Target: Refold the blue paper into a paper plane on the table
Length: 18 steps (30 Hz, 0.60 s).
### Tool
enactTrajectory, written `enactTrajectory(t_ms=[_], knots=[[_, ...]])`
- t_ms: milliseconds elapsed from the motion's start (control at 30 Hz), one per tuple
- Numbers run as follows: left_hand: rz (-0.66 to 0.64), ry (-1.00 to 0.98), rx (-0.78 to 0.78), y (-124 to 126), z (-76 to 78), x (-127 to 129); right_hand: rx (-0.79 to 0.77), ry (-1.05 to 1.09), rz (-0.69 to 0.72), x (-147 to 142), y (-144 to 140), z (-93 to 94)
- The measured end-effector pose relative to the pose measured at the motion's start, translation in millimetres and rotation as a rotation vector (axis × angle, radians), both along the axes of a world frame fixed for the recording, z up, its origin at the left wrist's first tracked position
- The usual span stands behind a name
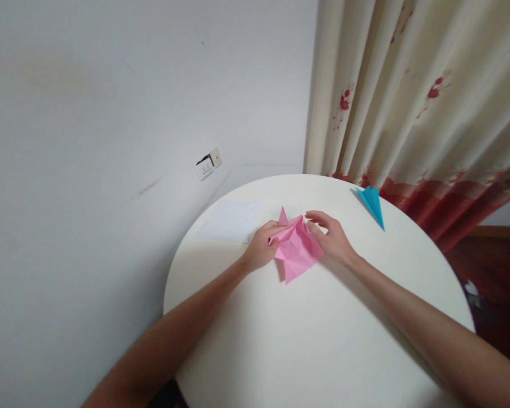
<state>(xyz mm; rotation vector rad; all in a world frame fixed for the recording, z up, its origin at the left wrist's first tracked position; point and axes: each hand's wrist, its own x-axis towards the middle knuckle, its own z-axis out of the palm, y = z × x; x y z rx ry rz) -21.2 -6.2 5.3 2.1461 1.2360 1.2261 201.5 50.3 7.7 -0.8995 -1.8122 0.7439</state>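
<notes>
A sheet of pink paper (298,254), creased and partly folded with several pointed corners, is held just over the white round table. My left hand (263,243) pinches its left side between thumb and fingers. At the paper's upper right edge is my right hand (328,235), its thumb and fingers apart and curved. Whether the right fingertips touch the paper is hard to make out. One pink point sticks up beyond my left fingers.
A blue folded paper plane (373,205) lies near the table's far right edge. White paper (230,221) rests at the far left of the table (323,340). Behind stand a wall with a socket (204,168) and a long patterned curtain (408,102).
</notes>
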Motion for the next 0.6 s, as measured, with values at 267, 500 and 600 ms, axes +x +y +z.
enactTrajectory(t_ms=[267,500,600], knots=[[-0.16,0.131,-0.019,-9,8.4,5,-0.129,0.079,0.038,-4,-10,6.0],[0.124,0.063,-0.083,-10,2.3,6,-0.311,0.175,0.066,-5,2,-0.8],[0.203,0.011,-0.113,-9,3.6,5,-0.366,0.192,0.086,-5,4,-3.8]])
